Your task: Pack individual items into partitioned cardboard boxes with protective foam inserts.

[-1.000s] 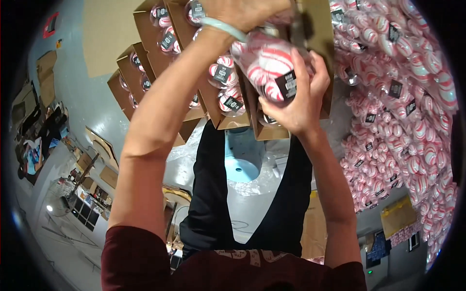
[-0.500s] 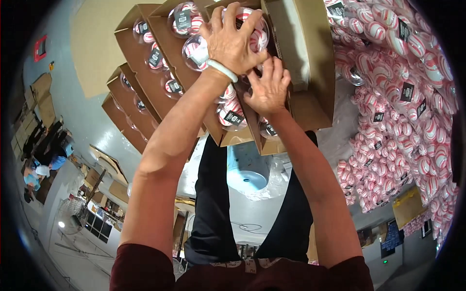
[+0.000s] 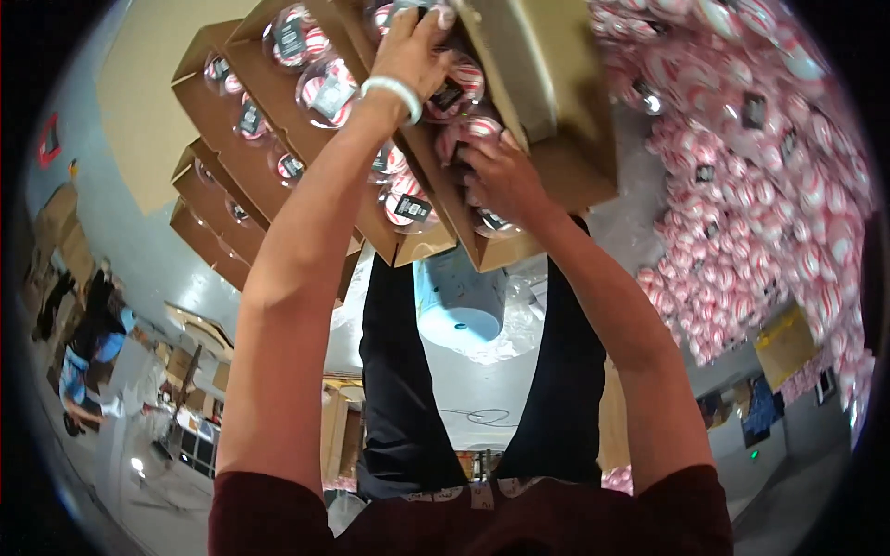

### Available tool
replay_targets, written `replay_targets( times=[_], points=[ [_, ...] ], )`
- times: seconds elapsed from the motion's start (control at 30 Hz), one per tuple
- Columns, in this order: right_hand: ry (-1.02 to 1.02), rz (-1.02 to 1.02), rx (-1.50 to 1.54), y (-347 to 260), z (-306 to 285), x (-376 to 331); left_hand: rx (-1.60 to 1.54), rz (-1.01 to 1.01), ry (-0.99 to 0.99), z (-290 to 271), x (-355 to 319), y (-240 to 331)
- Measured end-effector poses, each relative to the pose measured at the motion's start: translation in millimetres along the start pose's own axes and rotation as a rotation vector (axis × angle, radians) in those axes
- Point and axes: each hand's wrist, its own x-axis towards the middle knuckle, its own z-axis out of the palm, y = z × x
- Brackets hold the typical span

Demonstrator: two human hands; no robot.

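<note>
Clear round packs of red-and-white striped balls with dark labels stand in rows in open brown cardboard boxes. My left hand [image 3: 413,57], with a pale band at its wrist, reaches to the far end of the row. Its fingers bend closed around a pack at the picture's upper edge, mostly hidden by the hand. Nearer to me, my right hand [image 3: 508,178] curls around a striped-ball pack [image 3: 471,137] in the right-hand box [image 3: 482,252]. Another pack [image 3: 457,90] sits between my two hands. To the left, a label faces up on a neighbouring pack [image 3: 329,94].
More filled boxes [image 3: 209,42] stand at left. A large heap of bagged striped balls [image 3: 732,222] rises at right. Below the boxes is a blue round stool or bucket [image 3: 461,306] between my legs. Other people [image 3: 93,357] are far left.
My left hand has gone from spread over a pack to bent fingers farther up and left. My right hand has closed around a pack. The boxes appear shifted left and up in view.
</note>
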Motion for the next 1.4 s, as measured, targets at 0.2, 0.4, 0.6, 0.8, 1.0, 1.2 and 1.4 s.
replay_targets(
  times=[0.2,0.4,0.6,0.8,1.0,1.2,1.4],
  points=[
    [0.364,0.721,0.680,4,-40,-130,-0.390,-0.240,-0.230,-29,-97,55],
    [0.600,1.681,0.567,-63,1,-420,-0.403,-0.278,-0.736,-64,-214,3],
    [0.349,1.814,0.366,-49,49,-543,-0.620,-0.518,-0.559,-89,-278,-60],
    [0.322,1.783,0.466,27,12,-466,-0.277,-0.691,-0.761,-104,-269,-29],
    [0.771,1.634,0.139,106,-18,-547,-0.619,-0.518,-1.051,9,-253,119],
    [0.835,1.596,0.066,172,-85,-527,-0.620,-0.203,-1.239,86,-173,292],
    [0.727,1.381,-0.089,185,-75,-511,-0.400,0.721,-0.871,130,-119,438]
  ],
)
